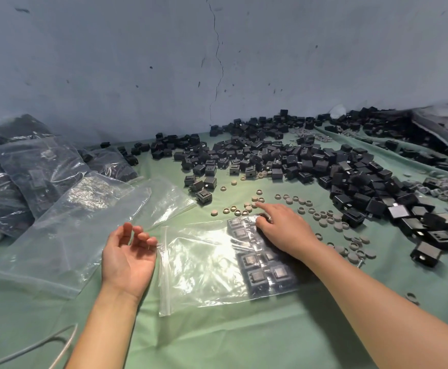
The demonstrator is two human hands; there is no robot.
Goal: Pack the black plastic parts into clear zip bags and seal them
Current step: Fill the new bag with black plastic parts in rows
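A clear bag (204, 265) lies flat on the green-covered desk (217, 336) at the centre of the frame, its zip edge at the left. Black parts (254, 275) sit inside it in rows, packed against its right end; the left half of the bag holds nothing.

The left grip (128, 251) is just left of the zip edge, palm up, fingers loosely bent, released and holding nothing. Whether its fingertips touch the zip edge cannot be told.

The right grip (284, 230) lies palm down on the upper right part of the bag, over the parts inside. Its index finger (261, 206) stretches out past the bag's far edge to the small beige caps (244, 206) scattered there. The other fingers are bent on the bag's far corner; whether they pinch the plastic or only press on it cannot be told.

A large loose heap of black parts (284, 155) spreads across the upper middle and right of the frame, along the foot of a blue-grey wall (137, 62). Grey rings (446, 190) lie in a heap at the right edge.

Left of the centre bag lie empty bags (84, 222), overlapping one another. Beyond them, at the left edge, filled bags (39, 169) of dark parts are stacked. A pale cable (44, 344) curves across the lower left corner.
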